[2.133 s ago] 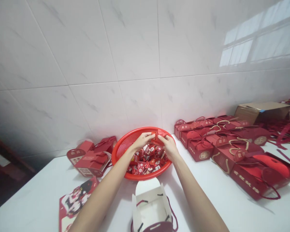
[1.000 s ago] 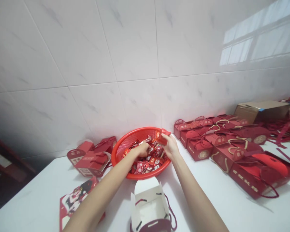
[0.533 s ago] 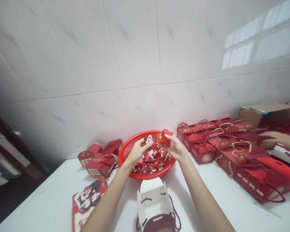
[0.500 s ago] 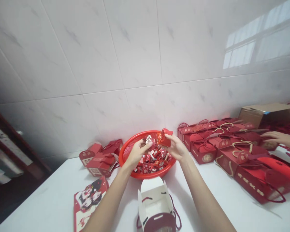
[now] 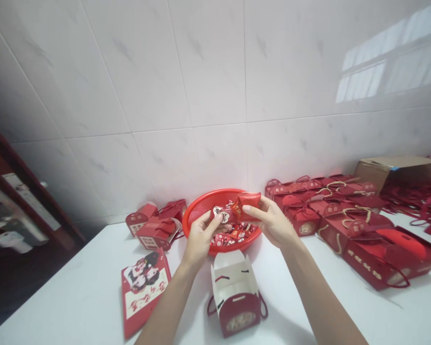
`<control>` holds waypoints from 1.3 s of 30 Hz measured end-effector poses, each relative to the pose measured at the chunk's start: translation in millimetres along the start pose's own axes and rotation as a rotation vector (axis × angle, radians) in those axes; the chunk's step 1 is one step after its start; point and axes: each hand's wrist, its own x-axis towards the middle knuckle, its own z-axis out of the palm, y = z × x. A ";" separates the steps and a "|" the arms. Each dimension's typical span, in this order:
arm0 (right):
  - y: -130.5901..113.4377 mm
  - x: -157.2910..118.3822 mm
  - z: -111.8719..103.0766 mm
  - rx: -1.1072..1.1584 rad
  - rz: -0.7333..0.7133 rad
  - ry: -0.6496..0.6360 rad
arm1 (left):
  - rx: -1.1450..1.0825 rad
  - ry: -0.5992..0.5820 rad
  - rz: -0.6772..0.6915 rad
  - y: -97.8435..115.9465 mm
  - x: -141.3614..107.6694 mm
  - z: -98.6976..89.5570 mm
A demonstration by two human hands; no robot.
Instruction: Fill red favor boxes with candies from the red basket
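Note:
Above the near side of a red plastic basket (image 5: 205, 199), my left hand (image 5: 200, 235) pinches a red-and-white wrapped candy (image 5: 221, 215). My right hand (image 5: 273, 221) grips a shiny red packet (image 5: 249, 203) just right of it, the two nearly touching. Many small red-wrapped candies (image 5: 233, 235) lie in the basket, partly covered by my hands. Between my forearms stands a small box (image 5: 240, 314), its top open, white inside and dark red outside, with cord handles at its sides; no candy shows in it.
Closed red gift boxes (image 5: 159, 233) and a flat red printed card or box (image 5: 145, 292) are on the left. Rows of red boxes (image 5: 371, 256) fill the right side. Behind them lies an open cardboard carton (image 5: 375, 171) beside red cords. A tiled wall (image 5: 215, 96) rises behind.
Both hands have drawn back a little from the basket with the packets in them, now closer together. Another person's hand at the right has left the view. The camera view has shifted slightly.

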 end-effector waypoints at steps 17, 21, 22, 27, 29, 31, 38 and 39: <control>-16.9 -27.8 16.6 -0.806 0.137 -0.570 | 0.621 -0.268 -0.066 50.5 -18.7 -45.0; -10.4 -26.2 17.9 -0.864 0.134 -0.593 | 0.739 -0.333 -0.068 50.3 -18.9 -47.7; -9.6 -25.9 17.9 -0.876 0.139 -0.592 | 0.791 -0.372 -0.079 50.8 -19.5 -48.1; -7.8 -25.5 17.8 -0.936 0.205 -0.692 | 1.025 -0.669 -0.168 54.6 -23.8 -48.2; -7.3 -25.2 18.2 -0.963 0.216 -0.721 | 1.079 -0.749 -0.194 55.1 -24.8 -48.0; -7.4 -24.8 19.0 -0.992 0.208 -0.709 | 1.129 -0.780 -0.210 54.2 -24.8 -48.4; -8.0 -24.1 20.1 -1.055 0.269 -0.741 | 1.271 -0.828 -0.379 38.5 -15.2 -55.3; -7.1 -23.9 19.8 -1.070 0.277 -0.745 | 1.270 -0.838 -0.399 34.6 -13.3 -56.0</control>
